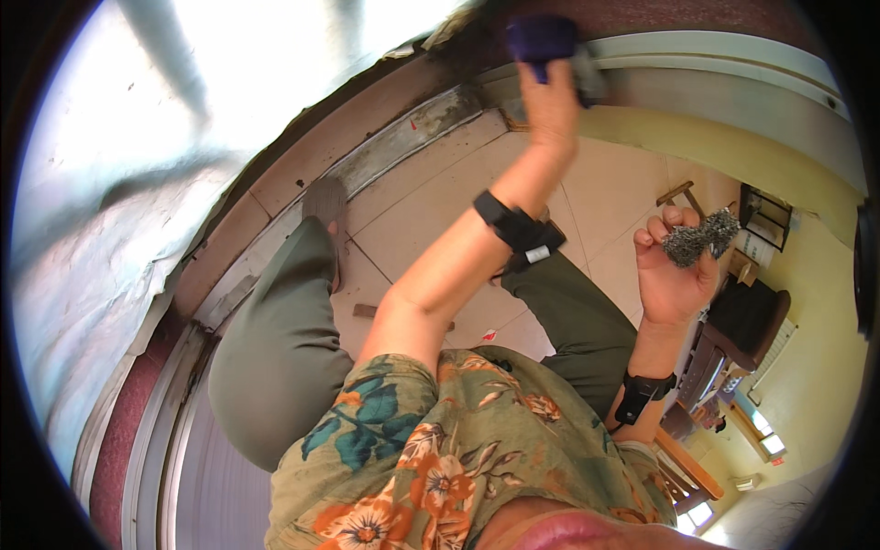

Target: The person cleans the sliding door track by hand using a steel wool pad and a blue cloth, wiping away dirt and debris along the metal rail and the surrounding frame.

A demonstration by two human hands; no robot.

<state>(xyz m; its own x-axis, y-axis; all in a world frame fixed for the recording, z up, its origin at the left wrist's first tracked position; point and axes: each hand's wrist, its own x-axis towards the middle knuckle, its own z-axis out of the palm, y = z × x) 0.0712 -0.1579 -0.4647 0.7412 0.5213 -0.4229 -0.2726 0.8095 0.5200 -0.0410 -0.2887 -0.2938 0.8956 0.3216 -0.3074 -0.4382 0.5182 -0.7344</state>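
My left hand [550, 86] reaches up and away from me, beside a pale metal frame [715, 58]. It grips a dark purple object [542, 38], blurred by motion, so its exact kind cannot be made out. Something greyish beside that hand is smeared as well. Raised on the right, my right hand [677, 275] holds a silver metal scouring pad [701, 237] between thumb and fingers, clear of any surface. Each of my forearms wears a black strap.
Pale floor tiles [426, 206] lie under my bent legs, bordered by a grimy sill [405, 141]. White sheeting [227, 62] hangs on the left. A small wooden stool [677, 194], a brown-and-black seat [753, 323] and another person [711, 416] are farther off.
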